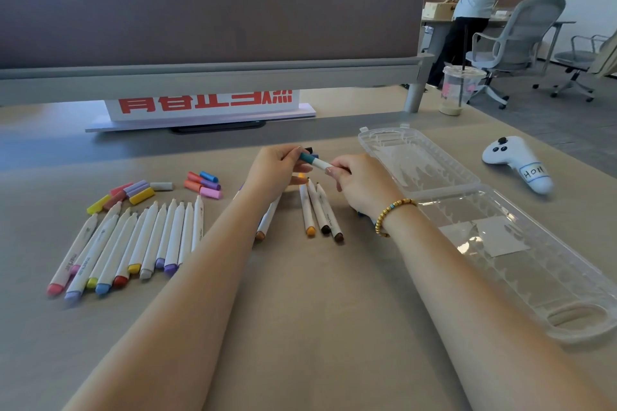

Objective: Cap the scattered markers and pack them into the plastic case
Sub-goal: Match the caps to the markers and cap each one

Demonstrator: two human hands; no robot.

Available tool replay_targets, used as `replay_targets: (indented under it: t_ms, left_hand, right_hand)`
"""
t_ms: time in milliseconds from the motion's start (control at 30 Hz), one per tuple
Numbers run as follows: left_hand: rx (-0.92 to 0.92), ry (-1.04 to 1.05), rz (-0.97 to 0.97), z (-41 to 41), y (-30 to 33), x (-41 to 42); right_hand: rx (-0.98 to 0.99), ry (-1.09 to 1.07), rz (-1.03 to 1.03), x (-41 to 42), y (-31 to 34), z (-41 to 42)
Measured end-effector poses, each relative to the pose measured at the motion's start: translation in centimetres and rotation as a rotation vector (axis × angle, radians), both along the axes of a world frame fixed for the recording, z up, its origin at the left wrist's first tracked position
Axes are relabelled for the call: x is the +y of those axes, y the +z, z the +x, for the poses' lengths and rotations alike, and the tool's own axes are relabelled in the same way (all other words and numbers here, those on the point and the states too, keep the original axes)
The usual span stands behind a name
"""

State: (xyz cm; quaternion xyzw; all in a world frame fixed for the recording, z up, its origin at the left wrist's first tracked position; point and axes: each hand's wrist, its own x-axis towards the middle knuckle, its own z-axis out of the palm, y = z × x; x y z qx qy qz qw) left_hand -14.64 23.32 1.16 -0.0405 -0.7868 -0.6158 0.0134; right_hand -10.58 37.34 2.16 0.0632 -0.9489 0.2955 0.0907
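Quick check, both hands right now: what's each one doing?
Left hand: pinches the teal cap end of the marker.
Right hand: grips the same marker's white barrel.

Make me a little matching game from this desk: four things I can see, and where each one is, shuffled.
Things:
1. teal marker
2. loose caps
3. plastic case
4. drink cup

Places:
A. lying open at the right of the desk
B. held between the left hand and the right hand
C. standing at the far edge, beside the divider leg
D. in a small pile beyond the row of uncapped markers on the left

Pairs: 1-B, 2-D, 3-A, 4-C
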Motion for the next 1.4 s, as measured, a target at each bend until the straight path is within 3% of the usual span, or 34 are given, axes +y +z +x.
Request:
replay_targets:
  t_ms: [167,333,433,600,833,1133,1267,1400]
  left_hand:
    - [0.045,-0.030,-0.231,-0.2,-0.3,-0.3]
    - [0.286,0.008,-0.647,-0.1,0.0,0.0]
    - [0.281,-0.035,-0.832,0.1,-0.1,0.1]
    - [0.218,-0.107,-1.074,0.5,-0.2,0.3]
    - [0.120,-0.139,-1.160,0.5,-0.6,1.2]
    - [0.057,-0.110,-1.216,1.2,0.0,1.8]
    - [-0.079,-0.071,-0.945,0.3,0.7,0.5]
    - [-0.172,-0.045,-0.672,-0.7,1.2,-1.3]
  right_hand:
    - [-0.052,-0.082,0.114,0.0,0.3,-0.2]
    - [-0.139,-0.155,0.295,0.8,0.5,-0.1]
    - [-0.254,-0.144,0.236,0.5,-0.2,-0.4]
    - [-0.243,-0.143,0.257,0.4,-0.5,-0.4]
    - [-0.065,-0.289,0.103,2.7,-0.8,-1.5]
    - [-0.001,-0.231,-0.143,2.2,-1.6,-2.6]
    - [0.060,-0.206,-0.340,2.2,-1.4,-4.2]
    - [0.084,-0.134,-0.199,1.2,-1.1,-7.5]
